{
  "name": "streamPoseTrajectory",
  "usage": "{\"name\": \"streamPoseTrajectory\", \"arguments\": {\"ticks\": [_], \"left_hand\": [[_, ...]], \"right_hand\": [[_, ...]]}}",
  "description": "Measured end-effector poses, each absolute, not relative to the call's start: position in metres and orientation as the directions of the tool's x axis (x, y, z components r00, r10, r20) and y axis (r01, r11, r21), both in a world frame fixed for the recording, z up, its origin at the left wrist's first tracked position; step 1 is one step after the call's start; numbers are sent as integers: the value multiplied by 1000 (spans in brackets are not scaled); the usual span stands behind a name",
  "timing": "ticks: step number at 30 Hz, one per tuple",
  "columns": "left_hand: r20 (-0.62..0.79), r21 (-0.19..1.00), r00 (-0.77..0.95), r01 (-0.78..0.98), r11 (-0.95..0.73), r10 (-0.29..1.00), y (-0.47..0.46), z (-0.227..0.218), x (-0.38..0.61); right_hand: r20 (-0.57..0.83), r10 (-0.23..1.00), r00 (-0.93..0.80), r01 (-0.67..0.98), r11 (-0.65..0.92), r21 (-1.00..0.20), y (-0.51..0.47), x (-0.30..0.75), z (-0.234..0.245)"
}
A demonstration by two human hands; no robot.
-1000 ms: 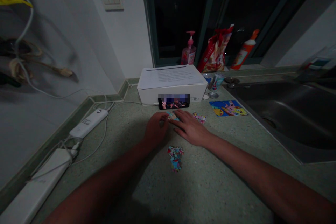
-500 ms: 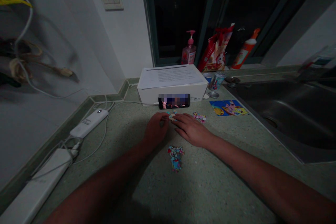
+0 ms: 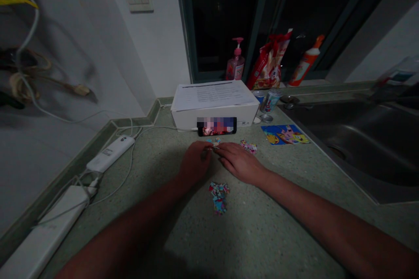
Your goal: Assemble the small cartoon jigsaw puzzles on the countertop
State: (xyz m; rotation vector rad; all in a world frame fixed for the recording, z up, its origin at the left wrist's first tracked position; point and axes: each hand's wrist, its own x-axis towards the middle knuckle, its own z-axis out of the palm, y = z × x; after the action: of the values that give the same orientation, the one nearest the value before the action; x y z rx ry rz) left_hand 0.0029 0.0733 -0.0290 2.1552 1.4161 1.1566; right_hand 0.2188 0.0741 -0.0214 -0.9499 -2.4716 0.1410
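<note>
Puzzle pieces [image 3: 214,142] lie just beyond fingers of left hand [image 3: 194,163] and right hand [image 3: 240,162].

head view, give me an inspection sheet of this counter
surface: speckled green countertop, dimly lit
job's things: small puzzle pieces at the fingertips; assembled cluster nearer the camera; picture card to the right
clutter: phone against white box, can, pump bottle, red bag, orange bottle
grippers: left hand curled, right hand flat, fingertips meeting at those pieces
cables: white cables, two power strips at left
surroundings: sink right, dark window behind
</note>
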Motion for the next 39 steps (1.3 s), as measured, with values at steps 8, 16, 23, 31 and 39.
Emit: {"name": "streamPoseTrajectory", "arguments": {"ticks": [8,16,23,31,39], "left_hand": [[460,546,243,681,-488,854,75,-30,2],[457,565,223,674,-475,861,75,-26,2],[456,591,192,664,-457,869,76,-27,2],[444,561,160,718,-412,882,77,-25,1],[498,556,245,646,-523,832,74,-27,2]], "right_hand": [[411,600,-686,533,799,-277,71,218,-19],[391,603,-695,528,798,-291,69,217,-17],[388,621,-681,542,784,-303,68,217,-16],[438,694,-572,583,719,-377,73,219,-27],[503,674,-541,493,739,-459,75,226,-29]]}}
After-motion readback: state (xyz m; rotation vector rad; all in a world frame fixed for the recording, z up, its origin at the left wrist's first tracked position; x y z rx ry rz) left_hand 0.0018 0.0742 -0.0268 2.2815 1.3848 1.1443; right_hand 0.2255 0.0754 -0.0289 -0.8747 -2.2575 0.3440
